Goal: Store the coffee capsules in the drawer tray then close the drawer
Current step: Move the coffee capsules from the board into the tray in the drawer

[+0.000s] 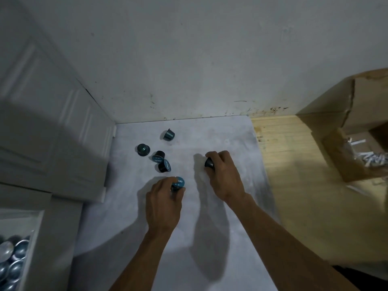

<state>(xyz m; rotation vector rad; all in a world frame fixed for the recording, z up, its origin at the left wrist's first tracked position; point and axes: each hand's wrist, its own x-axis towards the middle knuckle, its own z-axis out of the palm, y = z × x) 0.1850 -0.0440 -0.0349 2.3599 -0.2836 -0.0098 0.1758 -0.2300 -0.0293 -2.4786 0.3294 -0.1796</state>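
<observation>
Several dark blue coffee capsules lie loose on a white tabletop (220, 135). One capsule (168, 134) sits furthest back, another capsule (143, 149) to its left, and two capsules (159, 156) (164, 166) touch each other in the middle. My left hand (162, 203) pinches a capsule with a blue lid (178, 183). My right hand (223, 172) grips a dark capsule (209, 163) at its fingertips. At the bottom left, the open drawer tray (31, 238) holds several capsules (12, 261).
A white panelled cabinet (48, 133) stands on the left, with the wall close behind the tabletop. A wooden surface (289, 164) adjoins the tabletop on the right, with an open cardboard box (344, 127) on it.
</observation>
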